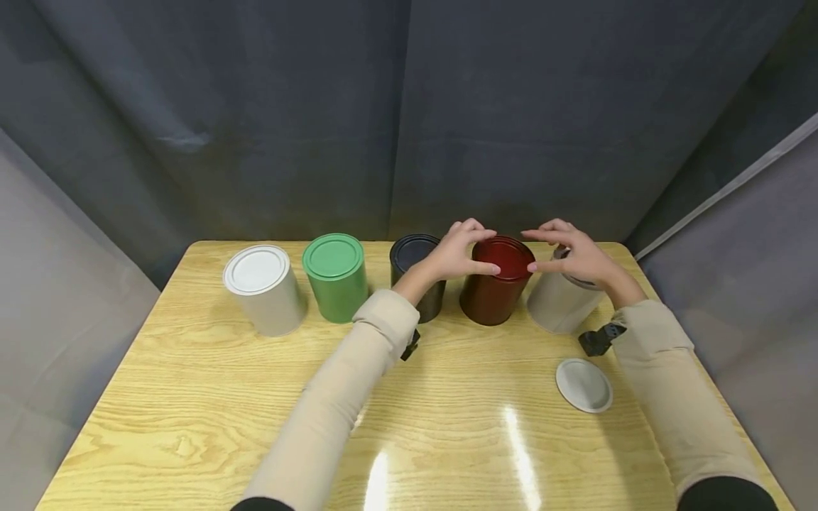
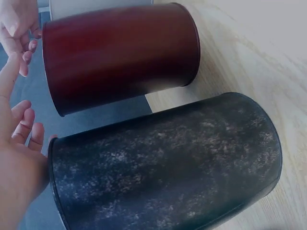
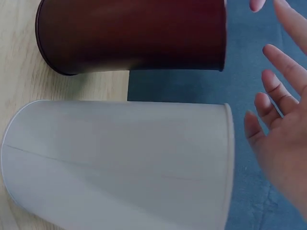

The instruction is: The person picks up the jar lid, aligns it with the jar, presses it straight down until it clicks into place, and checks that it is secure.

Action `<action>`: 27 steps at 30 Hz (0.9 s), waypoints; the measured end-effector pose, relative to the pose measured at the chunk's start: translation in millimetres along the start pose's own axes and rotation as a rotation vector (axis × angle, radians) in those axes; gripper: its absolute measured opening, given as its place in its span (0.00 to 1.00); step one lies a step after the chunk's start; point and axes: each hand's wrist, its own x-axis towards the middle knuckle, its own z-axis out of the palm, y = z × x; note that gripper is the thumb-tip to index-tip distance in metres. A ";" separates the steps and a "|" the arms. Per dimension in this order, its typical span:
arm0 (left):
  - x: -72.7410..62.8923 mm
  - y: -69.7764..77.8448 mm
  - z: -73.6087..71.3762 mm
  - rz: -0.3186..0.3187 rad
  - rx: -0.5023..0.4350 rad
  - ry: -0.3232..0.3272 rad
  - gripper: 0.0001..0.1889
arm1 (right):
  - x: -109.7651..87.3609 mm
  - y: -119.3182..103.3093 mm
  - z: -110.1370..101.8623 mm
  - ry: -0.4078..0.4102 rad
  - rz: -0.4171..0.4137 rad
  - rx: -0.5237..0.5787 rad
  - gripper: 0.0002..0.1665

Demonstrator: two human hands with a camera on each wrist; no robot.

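A dark red can (image 1: 487,301) stands between both hands, its round red top (image 1: 509,260) facing up. My left hand (image 1: 455,254) hovers at the left of that top, thumb and fingers spread apart. Opposite it, my right hand (image 1: 575,257) reaches over a light grey can (image 1: 557,304), its fingertips pointing at the right edge of the red top. In the right wrist view the right hand (image 3: 283,115) has loosely bent fingers with nothing between them. Below my left wrist is a black can (image 1: 432,301), partly hidden by that hand; the left wrist view shows its mottled side (image 2: 163,167).
A green can (image 1: 339,287) and a white can (image 1: 273,305), both lidded, stand further left in the row. One light grey round lid (image 1: 584,385) lies flat on the wooden table (image 1: 211,411) at the right. Dark curtain (image 1: 268,128) hangs behind the table's back edge.
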 end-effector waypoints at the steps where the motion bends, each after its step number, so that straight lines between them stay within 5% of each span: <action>1: -0.8 0.3 0.6 0.010 -0.007 0.009 0.34 | -2.4 -2.3 -0.6 0.006 -0.003 -0.006 0.34; 12: -11.4 17.4 15.0 0.107 -0.115 0.044 0.35 | -32.2 -42.7 -11.1 0.013 -0.132 0.068 0.27; 19: -19.3 27.0 32.5 0.171 -0.166 0.081 0.33 | -43.0 -25.4 -3.2 0.058 -0.209 0.084 0.29; 27: -28.6 34.0 42.4 0.215 -0.179 0.089 0.35 | -55.9 -17.3 1.8 0.013 -0.268 0.183 0.33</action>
